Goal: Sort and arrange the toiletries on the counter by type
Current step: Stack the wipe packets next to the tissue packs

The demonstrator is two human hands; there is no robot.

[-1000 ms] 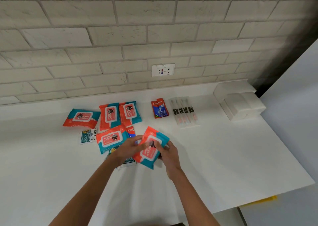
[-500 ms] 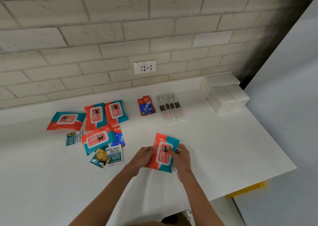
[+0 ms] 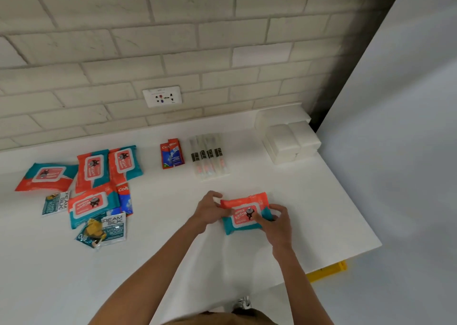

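Both hands, left hand (image 3: 209, 211) and right hand (image 3: 278, 222), pinch one wipes pack (image 3: 243, 213) on the counter (image 3: 309, 201), near its right edge; judged placing step, release next.

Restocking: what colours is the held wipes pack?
The wipes pack is orange-red, teal and white; seen best in the head view.

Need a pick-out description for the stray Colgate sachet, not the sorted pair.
From the wall outlet, go down-left across the white counter to the heap of orange-and-teal wipes packs. The stray Colgate sachet sits at the heap's right edge, partly tucked under the front wipes pack. It is the only red-and-blue piece there; the sorted pair lies apart, below the outlet.
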